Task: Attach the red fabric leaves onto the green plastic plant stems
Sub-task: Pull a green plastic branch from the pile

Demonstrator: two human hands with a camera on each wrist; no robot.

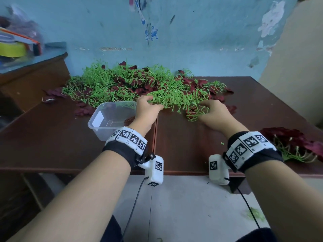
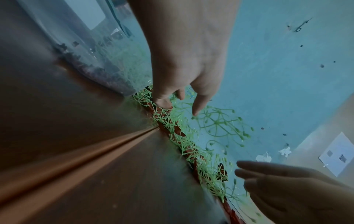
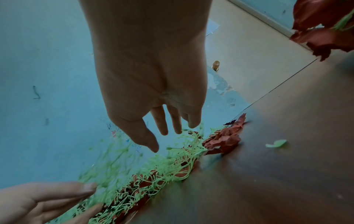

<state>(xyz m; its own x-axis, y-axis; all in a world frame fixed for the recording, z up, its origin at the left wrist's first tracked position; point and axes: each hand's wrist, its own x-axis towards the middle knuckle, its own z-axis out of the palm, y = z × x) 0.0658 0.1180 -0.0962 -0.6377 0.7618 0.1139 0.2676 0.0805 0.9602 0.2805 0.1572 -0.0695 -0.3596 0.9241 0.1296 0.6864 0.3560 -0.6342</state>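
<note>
A tangled heap of green plastic stems (image 1: 122,84) lies at the back of the brown table (image 1: 52,145), with dark red fabric leaves (image 1: 192,84) mixed through it. My left hand (image 1: 155,103) reaches into the near edge of the heap. Its thumb and straight fingers (image 2: 197,109) are spread with stems (image 2: 184,144) between them. My right hand (image 1: 203,109) hovers over the right end of the same clump, its fingers (image 3: 162,128) straight and touching the stems (image 3: 172,163). Neither hand holds a leaf.
A clear plastic tub (image 1: 111,117) with red bits in it stands just left of my left hand. Loose red leaves (image 1: 83,110) lie beside it. A bundle of stems with red leaves on them (image 1: 293,142) rests at the table's right edge. A cluttered side table (image 1: 26,70) stands on the left.
</note>
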